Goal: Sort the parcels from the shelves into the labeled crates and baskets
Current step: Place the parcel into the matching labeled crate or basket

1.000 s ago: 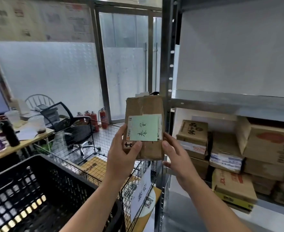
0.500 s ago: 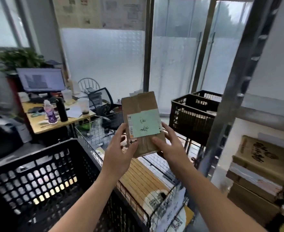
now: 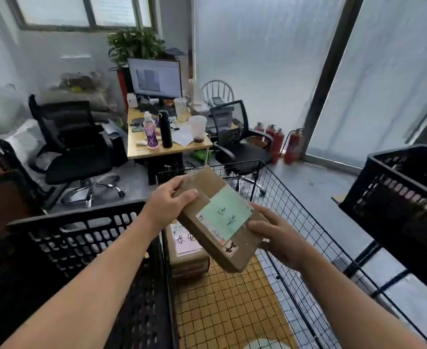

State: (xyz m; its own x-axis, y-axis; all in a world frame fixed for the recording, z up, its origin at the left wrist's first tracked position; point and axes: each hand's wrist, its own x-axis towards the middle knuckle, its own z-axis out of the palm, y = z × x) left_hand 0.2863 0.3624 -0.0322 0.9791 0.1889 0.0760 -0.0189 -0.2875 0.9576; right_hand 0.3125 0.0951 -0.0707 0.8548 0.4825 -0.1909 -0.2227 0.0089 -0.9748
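A flat brown cardboard parcel (image 3: 207, 197) with a green handwritten label is held tilted above the black wire basket (image 3: 280, 195). My left hand (image 3: 168, 204) grips its far upper-left end. My right hand (image 3: 275, 235) grips its lower-right edge. Inside the basket, under the held parcel, lies another brown parcel (image 3: 188, 250) with a pink label, partly hidden. The basket floor is yellow cardboard.
A black plastic crate (image 3: 64, 243) stands at the left against the basket, another black crate (image 3: 403, 197) at the right. Beyond are a desk (image 3: 157, 149) with monitor, bottles and cups, two office chairs, and red fire extinguishers (image 3: 291, 144) by the frosted glass.
My view has swung left from the shelves to the basket. Both hands have lowered the parcel from upright at chest height to a tilted, nearly flat pose over the wire basket.
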